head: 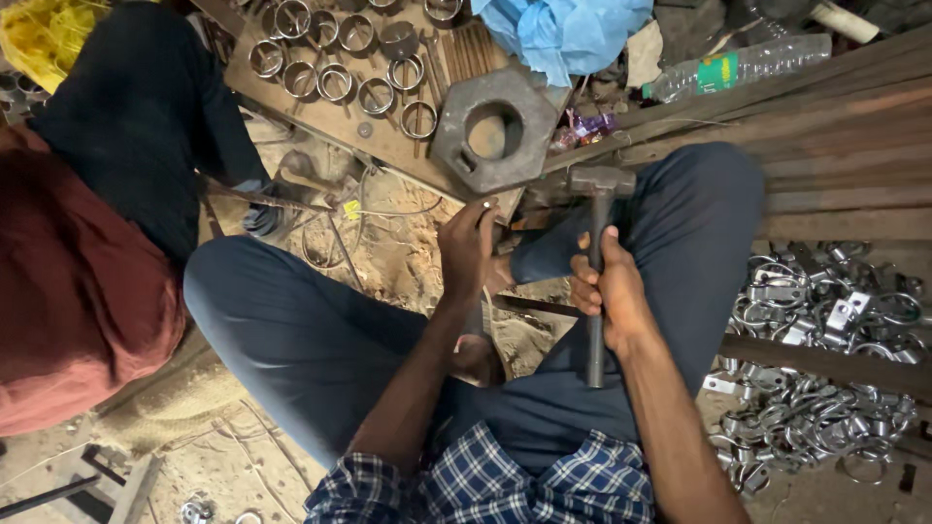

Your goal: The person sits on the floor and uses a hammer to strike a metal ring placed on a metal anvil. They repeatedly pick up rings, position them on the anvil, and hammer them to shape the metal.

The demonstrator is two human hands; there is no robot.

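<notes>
The person sits cross-legged on the sandy ground, knees spread so the work lies between them, and every place here is reckoned from the heavy hexagonal steel block (493, 129) with the round hole through its middle; it rests at the near edge of a wooden board (330, 121), just beyond the person's shins, where its weight seems to let it serve as an anvil within easy reach of both arms. To the block's right, well apart, a heap of bright metal clamps (825, 359) lies by the right knee, seemingly stock kept on the hammer side; to its left, on the same board, about 12 metal rings (335, 81) stand in loose rows, set apart from the heap. A co-worker in a dark sleeve (146, 116) sits left of the block; a clear plastic bottle (743, 64) and a crumpled blue plastic sheet (563, 29) lie behind it. The hammer (597, 262) stands just below the block's right corner, head up and poised near its edge; the right hand (607, 291) is wrapped tight around the handle at mid-length, a grip that favours control over reach. The left hand (468, 247) sits just below the block's lower edge, fingers pinched together on a small metal piece (484, 205) pressed against the block, seemingly to steady it there.
</notes>
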